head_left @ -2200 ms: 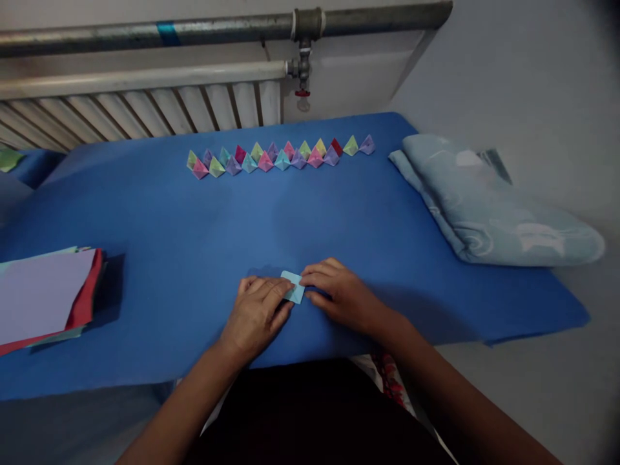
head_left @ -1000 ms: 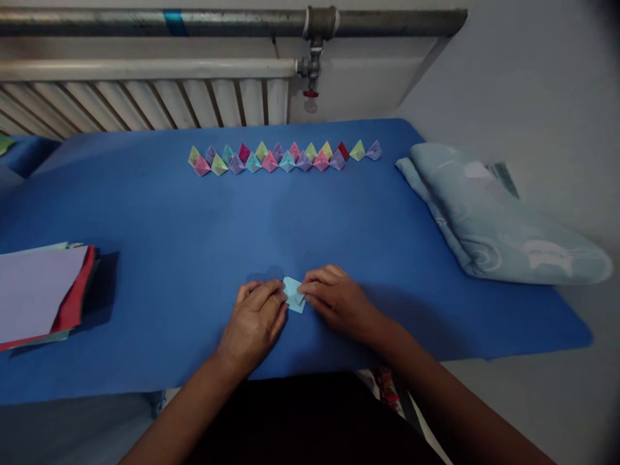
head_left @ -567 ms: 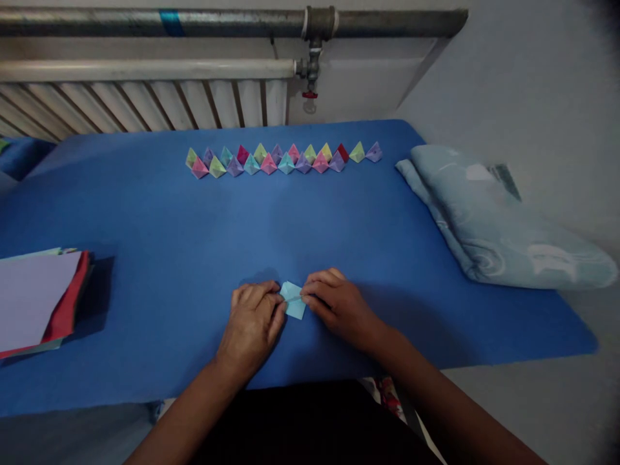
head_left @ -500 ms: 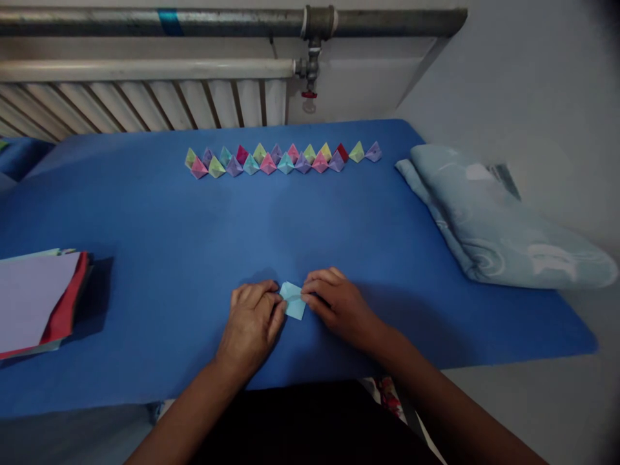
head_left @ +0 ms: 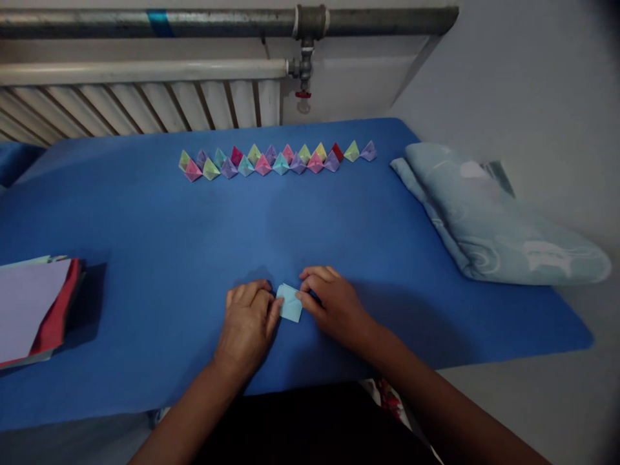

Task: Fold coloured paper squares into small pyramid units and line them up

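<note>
Between my two hands, close to the table's front edge, is a small folded piece of light blue paper. My left hand grips its left side, the thumb on top and the fingers curled behind. At its right edge, my right hand pinches the paper between thumb and fingertips. Creases and layered flaps show on the paper's upper face. Farther back stand several small folded paper pieces in pink, yellow, purple, blue and red, mostly in two staggered rows.
The blue table reaches back to a white radiator and a metal pipe with a valve. A stack of coloured paper lies at the left. To the right, a folded pale green blanket rests against the wall.
The view has shifted slightly. My right thumb has moved onto the paper's right edge and its fingers have lifted a little; my left hand keeps its hold.
</note>
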A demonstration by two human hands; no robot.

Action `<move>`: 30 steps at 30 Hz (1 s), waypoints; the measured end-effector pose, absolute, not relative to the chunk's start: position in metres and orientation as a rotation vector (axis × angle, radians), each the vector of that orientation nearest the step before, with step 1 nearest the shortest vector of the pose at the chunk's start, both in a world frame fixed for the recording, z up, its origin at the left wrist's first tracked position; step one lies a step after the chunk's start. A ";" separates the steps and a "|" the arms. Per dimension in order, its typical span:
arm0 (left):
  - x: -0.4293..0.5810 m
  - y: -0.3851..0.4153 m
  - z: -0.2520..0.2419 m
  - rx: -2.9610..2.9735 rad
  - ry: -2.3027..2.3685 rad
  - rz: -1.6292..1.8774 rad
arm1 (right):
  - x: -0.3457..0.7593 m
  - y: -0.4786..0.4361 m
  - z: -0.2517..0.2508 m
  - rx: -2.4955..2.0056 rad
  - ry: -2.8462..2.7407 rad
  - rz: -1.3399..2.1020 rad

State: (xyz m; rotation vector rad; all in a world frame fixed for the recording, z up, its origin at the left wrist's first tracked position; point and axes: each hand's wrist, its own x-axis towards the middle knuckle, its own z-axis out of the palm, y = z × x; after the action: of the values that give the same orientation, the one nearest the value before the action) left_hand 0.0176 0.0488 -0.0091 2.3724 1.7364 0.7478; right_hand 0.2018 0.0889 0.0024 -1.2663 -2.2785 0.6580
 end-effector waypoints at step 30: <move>-0.002 0.081 0.013 2.784 1.077 0.451 | 0.208 0.092 0.005 -1.475 -2.193 0.652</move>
State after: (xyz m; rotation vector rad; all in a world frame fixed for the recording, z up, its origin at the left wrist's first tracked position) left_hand -0.0016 0.0805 0.0130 2.7835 1.0767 0.4509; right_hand 0.2083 0.0919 0.0047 -1.4745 -2.1929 0.6520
